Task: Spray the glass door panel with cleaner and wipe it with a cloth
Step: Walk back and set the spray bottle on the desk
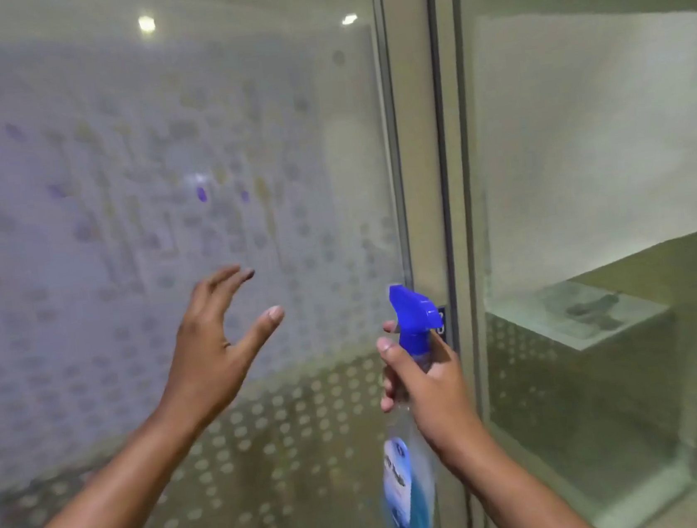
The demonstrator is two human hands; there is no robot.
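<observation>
Glass door panel (157, 198); hands (213, 348) raised.

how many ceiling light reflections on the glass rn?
2. One bright round spot near the top centre of the glass door panel, and a smaller oval one to its right, close to the door frame. More may lie outside the view.

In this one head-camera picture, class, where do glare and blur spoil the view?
Head view: two ceiling lights glare as reflections in the glass door panel; its dotted frosting looks soft; the spray bottle in the right hand is motion-blurred; the left hand is sharper.
</observation>
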